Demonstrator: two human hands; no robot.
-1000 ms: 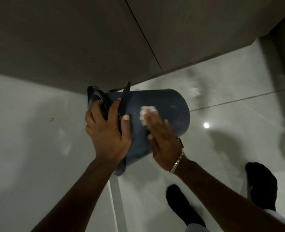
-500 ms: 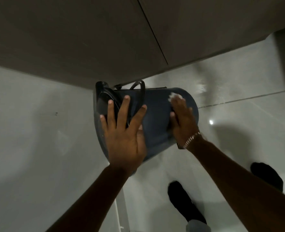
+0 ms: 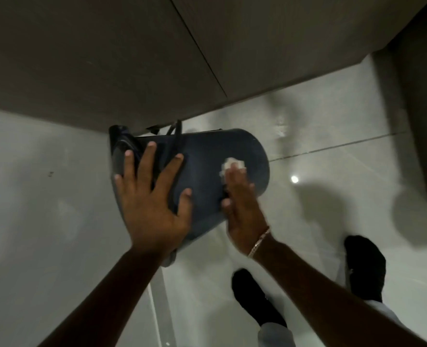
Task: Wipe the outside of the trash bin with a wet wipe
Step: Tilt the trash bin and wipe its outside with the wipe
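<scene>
A dark blue trash bin point(image 3: 207, 156) is tipped on its side above the floor, its mouth to the left and its base to the right. My left hand point(image 3: 152, 206) lies flat with fingers spread over the bin's rim end, steadying it. My right hand point(image 3: 242, 206) presses a white wet wipe point(image 3: 231, 165) against the bin's outer wall near the base; the wipe peeks out past the fingertips. A thin black handle or bag edge point(image 3: 176, 136) crosses the bin near the rim.
Brown cabinet fronts point(image 3: 132, 58) fill the top, just behind the bin. Glossy pale floor tiles point(image 3: 332, 126) lie to the right, a white surface point(image 3: 32, 221) to the left. My feet in black socks point(image 3: 257, 301) point(image 3: 364, 266) stand below the bin.
My right hand slid the wipe from the bin's top edge down to mid-wall near the base. My left hand stays spread on the rim end; the bin turned slightly.
</scene>
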